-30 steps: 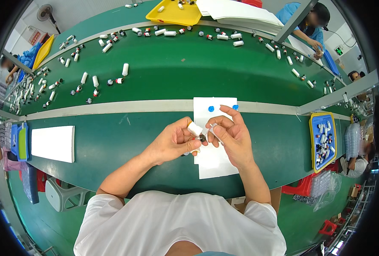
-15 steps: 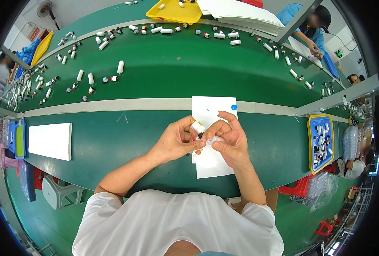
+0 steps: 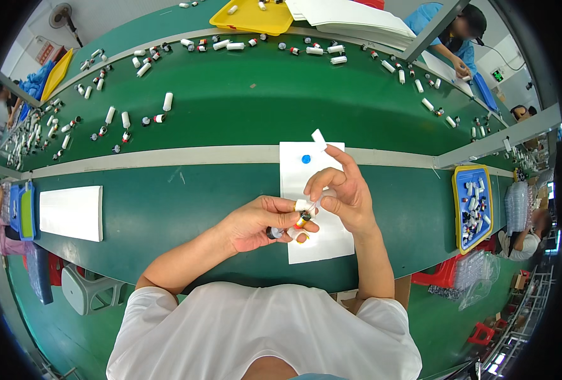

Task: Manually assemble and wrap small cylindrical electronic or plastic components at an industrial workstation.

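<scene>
At the far left a blue tray (image 3: 15, 215) stands beside the table (image 3: 167, 190); next to it a stack of white paper (image 3: 71, 213) lies on the green top; beyond a pale rail (image 3: 198, 156), white cylinders (image 3: 126, 120) and small dark-capped parts are scattered over a green strip (image 3: 230, 120); near the middle, the left hand (image 3: 255, 226) grasps a cluster of small parts above the table; a white cylindrical piece (image 3: 303, 206) is at its fingertips, a black, red and yellow piece (image 3: 302, 220) just below, a dark piece with a clear end (image 3: 272, 233) beside the thumb, and a yellow-rimmed white piece (image 3: 297, 235) lower down; behind them lies a white sheet (image 3: 292, 183) bearing a blue disc (image 3: 305, 159); a loose white cylinder (image 3: 319, 137) shows at its far edge, near the right hand (image 3: 347, 196), whether touching I cannot tell; that hand is bent round a whitish translucent piece (image 3: 327, 194), partly hidden, close to the left hand's cluster; at the right, a blue tray set in a yellow tray (image 3: 456, 209) holds more white and dark parts (image 3: 476, 196); below it is a red stool (image 3: 438, 275).
</scene>
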Demonstrator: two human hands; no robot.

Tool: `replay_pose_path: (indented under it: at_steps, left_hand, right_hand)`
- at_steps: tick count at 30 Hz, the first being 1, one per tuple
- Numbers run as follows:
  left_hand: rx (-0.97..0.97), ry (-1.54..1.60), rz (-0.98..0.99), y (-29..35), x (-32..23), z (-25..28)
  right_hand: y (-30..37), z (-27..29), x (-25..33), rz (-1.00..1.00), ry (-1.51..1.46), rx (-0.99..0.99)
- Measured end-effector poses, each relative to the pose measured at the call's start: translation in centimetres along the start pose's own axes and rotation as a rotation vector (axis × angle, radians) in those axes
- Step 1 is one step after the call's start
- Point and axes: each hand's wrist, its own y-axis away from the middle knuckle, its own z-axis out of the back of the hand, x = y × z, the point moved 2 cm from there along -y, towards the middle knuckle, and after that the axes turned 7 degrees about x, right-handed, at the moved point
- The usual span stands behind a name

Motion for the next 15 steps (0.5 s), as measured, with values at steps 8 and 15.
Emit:
replay_pose_path:
  at_steps: [8, 15]
  left_hand:
    - [-0.175, -0.423, -0.275, -0.7, 0.5, -0.4]
    - [-0.287, -0.544, -0.418, -1.4, 0.5, -0.8]
  right_hand:
    - [0.5, -1.1, 0.3, 0.12, 0.565, -0.31]
    - [4.3, -4.2, 0.1, -0.014, 0.078, -0.521]
